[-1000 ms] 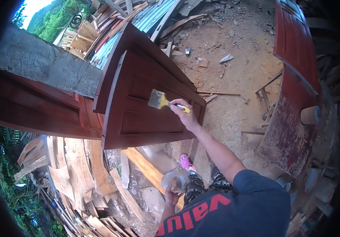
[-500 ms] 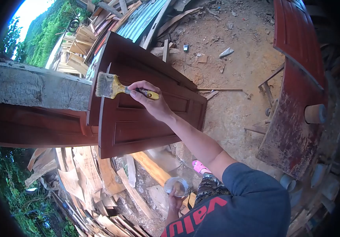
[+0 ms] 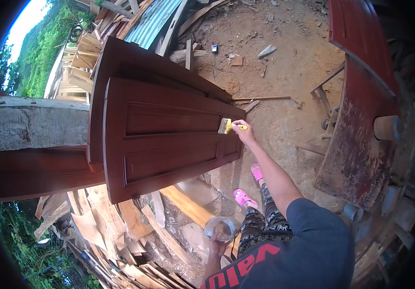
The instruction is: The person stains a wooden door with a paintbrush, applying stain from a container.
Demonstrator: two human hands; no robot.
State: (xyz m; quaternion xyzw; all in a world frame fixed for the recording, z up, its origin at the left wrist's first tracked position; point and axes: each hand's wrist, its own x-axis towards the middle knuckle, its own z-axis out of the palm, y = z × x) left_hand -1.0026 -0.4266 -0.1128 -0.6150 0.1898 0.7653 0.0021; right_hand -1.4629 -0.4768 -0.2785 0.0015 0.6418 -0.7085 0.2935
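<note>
My right hand [image 3: 244, 131] is closed on the handle of a paintbrush [image 3: 226, 126], whose bristles are at the narrow far end of a dark red-brown panelled door [image 3: 169, 120]. The door leans beside another similar panel [image 3: 145, 62]. Low in the view, my left hand [image 3: 217, 245] grips a clear round container [image 3: 220, 228] with something pale in it; some of its fingers show through the container.
A grey concrete beam [image 3: 34, 125] and another red panel [image 3: 39, 171] lie at the left. Wood offcuts [image 3: 106, 212] cover the lower left ground. A worn red board [image 3: 354, 154] with a cylinder [image 3: 385, 134] stands at the right.
My right hand has moved the brush from the near upper edge of the door across to its far right end. The view has shifted slightly, and both pink shoes now show.
</note>
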